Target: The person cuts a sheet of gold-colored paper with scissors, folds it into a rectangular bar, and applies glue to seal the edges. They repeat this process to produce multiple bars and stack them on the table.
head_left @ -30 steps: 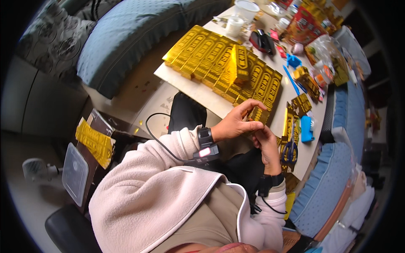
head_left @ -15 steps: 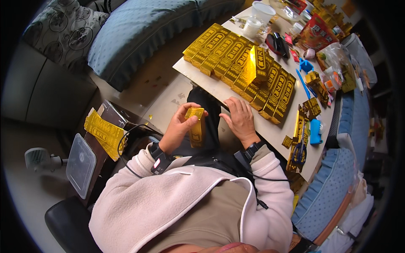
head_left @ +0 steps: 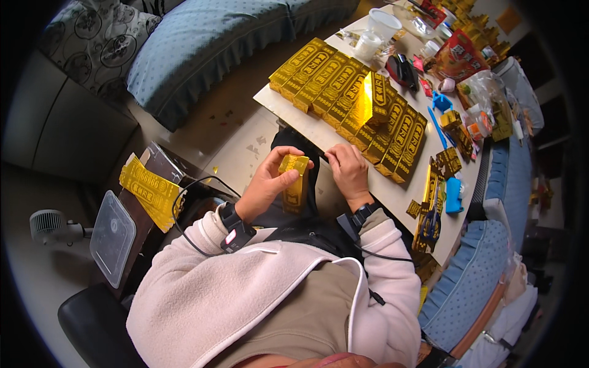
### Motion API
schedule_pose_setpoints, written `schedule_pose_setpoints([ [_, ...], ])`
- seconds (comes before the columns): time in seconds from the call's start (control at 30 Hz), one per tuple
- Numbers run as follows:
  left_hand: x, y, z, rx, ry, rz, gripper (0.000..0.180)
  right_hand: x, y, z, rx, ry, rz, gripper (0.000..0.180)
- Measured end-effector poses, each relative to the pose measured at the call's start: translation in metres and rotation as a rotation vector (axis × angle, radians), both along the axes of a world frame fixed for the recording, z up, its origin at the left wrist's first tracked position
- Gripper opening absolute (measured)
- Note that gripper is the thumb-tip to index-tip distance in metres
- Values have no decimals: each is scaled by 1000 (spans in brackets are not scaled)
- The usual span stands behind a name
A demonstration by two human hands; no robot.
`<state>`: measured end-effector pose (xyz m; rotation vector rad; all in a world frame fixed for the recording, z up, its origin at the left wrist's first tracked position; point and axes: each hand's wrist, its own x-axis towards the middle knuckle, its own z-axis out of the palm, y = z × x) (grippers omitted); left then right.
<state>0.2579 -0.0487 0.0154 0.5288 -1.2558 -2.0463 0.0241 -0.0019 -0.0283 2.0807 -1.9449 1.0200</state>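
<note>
Fingers of the right grip [head_left: 350, 173] have curled inward since the earlier frame; whether they grasp anything cannot be told. The left grip [head_left: 273, 178] grasps a gold box [head_left: 294, 197] between thumb and fingers, clear of the desk [head_left: 391, 197]. Beyond, matching boxes [head_left: 332, 91] lie in a row.

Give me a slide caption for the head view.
Left hand holding a shiny gold rectangular box, right hand beside a white table of similar gold boxes.
</note>
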Motion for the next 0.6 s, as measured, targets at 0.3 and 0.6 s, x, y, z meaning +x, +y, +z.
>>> schedule_pose_setpoints([
  [0.3,-32,-4,15,-108,76,-28,58,2,-7,-7,-61,-295,-31,6],
  [0.6,-75,-7,36,-149,172,-33,48,-23,23,35,-277,-1033,-96,8],
])
